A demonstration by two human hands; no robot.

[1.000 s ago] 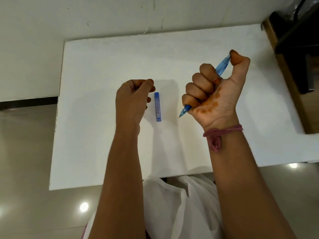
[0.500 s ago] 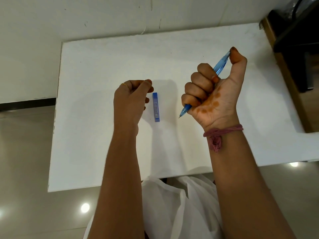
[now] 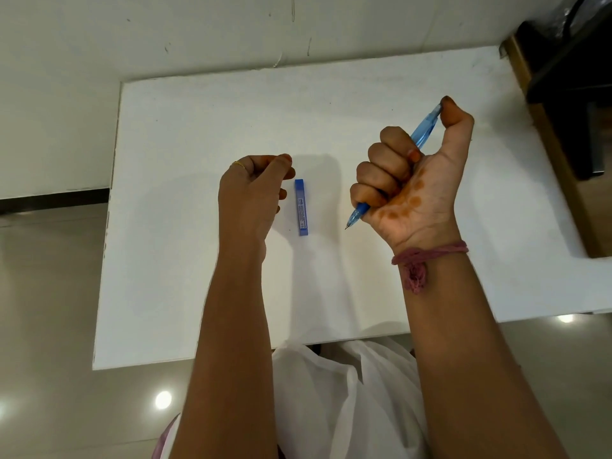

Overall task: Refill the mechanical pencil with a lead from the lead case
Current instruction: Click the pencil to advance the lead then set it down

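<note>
Right hand [image 3: 410, 180] grips a blue mechanical pencil [image 3: 424, 132], thumb on its top. Left hand [image 3: 253, 190], fingers curled, beside the lead case [image 3: 301, 207] on the white tabletop [image 3: 198, 127]; whether it holds anything is unclear.

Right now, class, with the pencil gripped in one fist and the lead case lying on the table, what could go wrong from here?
1. The right hand holds the mechanical pencil in a full fist, thumb on its top end; fine lead-feeding from that grip may be clumsy.
2. The pencil tip points down toward the person; any lead inside might slide out.
3. The lead case lies flat beside the left hand; opening it one-handed may spill leads on the white table.
</note>
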